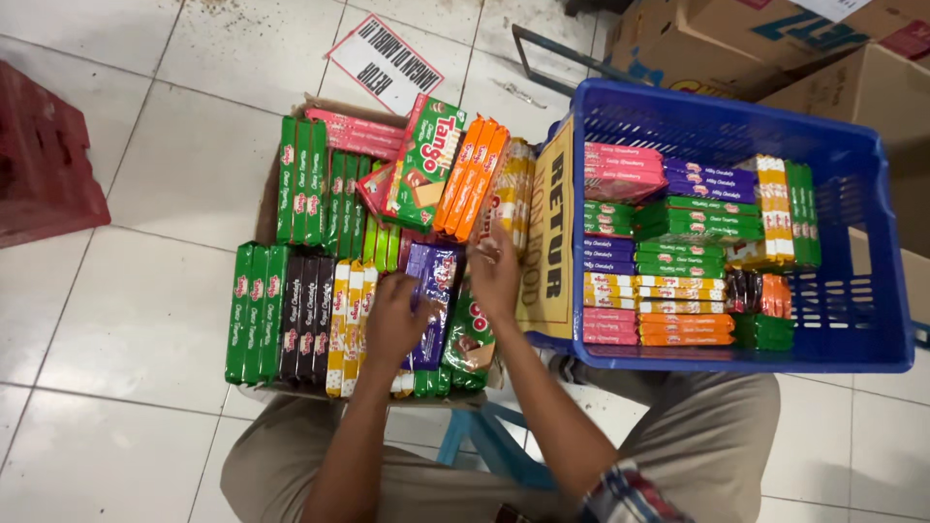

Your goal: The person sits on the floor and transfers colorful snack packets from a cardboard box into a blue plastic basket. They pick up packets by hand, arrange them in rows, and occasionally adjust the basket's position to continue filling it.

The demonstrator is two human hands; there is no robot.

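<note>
Your blue crate [886, 291] holds flat stacks of wafer packs [678, 232] in pink, purple, green, yellow and orange, most lying with their long sides running left to right across the crate. Left of the crate, the open cardboard box [291, 111] is packed with more packs standing on edge in rows: green [254, 312], dark brown, yellow and orange ones, their long axes running toward and away from you. Against the crate's left wall leans a yellow cardboard sign [554, 232]. Your left hand [392, 320] rests, fingers curled, on the purple pack [434, 291], which lies in the box just left of the crate, its long axis pointing away from you. Your right hand [494, 271] is between that pack and the crate, fingers spread on the upright orange and yellow packs [484, 184]; I cannot tell whether it grips any.
</note>
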